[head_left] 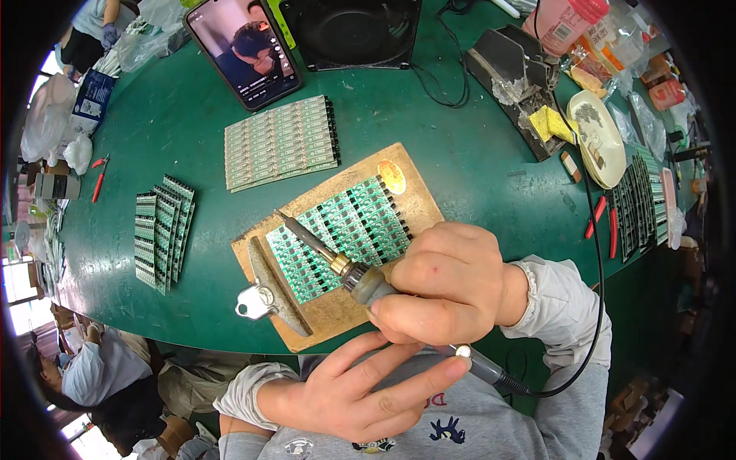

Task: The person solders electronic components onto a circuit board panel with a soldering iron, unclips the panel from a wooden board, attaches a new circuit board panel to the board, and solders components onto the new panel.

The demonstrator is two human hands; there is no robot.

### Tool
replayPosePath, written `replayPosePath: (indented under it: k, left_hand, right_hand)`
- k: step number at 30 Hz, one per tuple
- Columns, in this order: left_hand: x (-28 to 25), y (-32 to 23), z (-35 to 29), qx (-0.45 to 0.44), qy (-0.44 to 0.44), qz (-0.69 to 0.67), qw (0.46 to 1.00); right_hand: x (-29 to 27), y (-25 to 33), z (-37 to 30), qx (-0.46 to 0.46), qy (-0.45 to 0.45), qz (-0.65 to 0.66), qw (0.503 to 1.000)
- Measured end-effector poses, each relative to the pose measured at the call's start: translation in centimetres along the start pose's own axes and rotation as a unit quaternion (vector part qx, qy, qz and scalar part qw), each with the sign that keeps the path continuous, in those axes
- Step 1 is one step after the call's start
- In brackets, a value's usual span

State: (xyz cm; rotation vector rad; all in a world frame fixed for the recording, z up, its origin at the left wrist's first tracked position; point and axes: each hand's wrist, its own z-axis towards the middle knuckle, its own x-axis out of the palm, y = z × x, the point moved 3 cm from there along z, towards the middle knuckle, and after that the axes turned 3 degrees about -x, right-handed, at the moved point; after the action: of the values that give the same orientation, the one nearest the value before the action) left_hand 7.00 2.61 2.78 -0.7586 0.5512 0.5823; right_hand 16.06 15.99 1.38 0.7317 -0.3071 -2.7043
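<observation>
My right hand (452, 284) is closed round the handle of a soldering iron (360, 277). Its dark tip points up and left, above a green panel of small circuit boards (341, 234). That panel lies on a brown clipboard (337, 318), beside the metal clip (264, 297). Below the right hand, my left hand (356, 391) has its fingers stretched and spread, close to the iron's rear end. A small round shiny piece (462, 351) shows by one left fingertip; whether it belongs to the iron, I cannot tell.
Pale board panels (280, 142) are stacked behind the clipboard, and green panels (161, 234) lie left. A phone (244, 54) leans before a black fan-like box (356, 31). The iron's cable (598, 253) loops right, near a yellow sponge (548, 123), an oval dish (598, 142) and red-handled tools (602, 222).
</observation>
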Motion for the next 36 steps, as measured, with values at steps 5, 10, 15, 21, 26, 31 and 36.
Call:
replayPosePath:
  k: [5,10,15,21,26,31,36]
  left_hand:
    - [-0.20,-0.06,-0.11,0.013,0.029,0.018,0.999]
    - [-0.19,0.06,-0.14,0.016,0.028,0.022,0.999]
    - [-0.19,0.14,-0.10,0.015,0.029,0.017,0.999]
    - [-0.29,0.22,-0.21,0.010,0.037,0.011,0.999]
    - [-0.21,0.31,-0.41,0.013,0.030,0.015,0.999]
    - [-0.44,0.16,-0.43,0.007,0.034,0.017,0.999]
    - [-0.61,-0.03,-0.83,0.005,0.014,0.000,1.000]
  right_hand:
    - [0.03,0.05,-0.09,0.001,0.008,0.000,1.000]
    - [0.05,-0.01,-0.11,0.003,0.013,0.000,1.000]
    - [0.12,-0.09,-0.18,0.003,0.016,0.002,1.000]
    - [0.24,-0.07,-0.18,0.003,0.020,-0.001,1.000]
    - [0.33,-0.03,-0.30,0.007,0.023,0.002,1.000]
    - [0.43,0.01,-0.31,0.007,0.021,0.006,1.000]
    - [0.66,-0.18,-0.36,0.007,0.030,0.007,0.999]
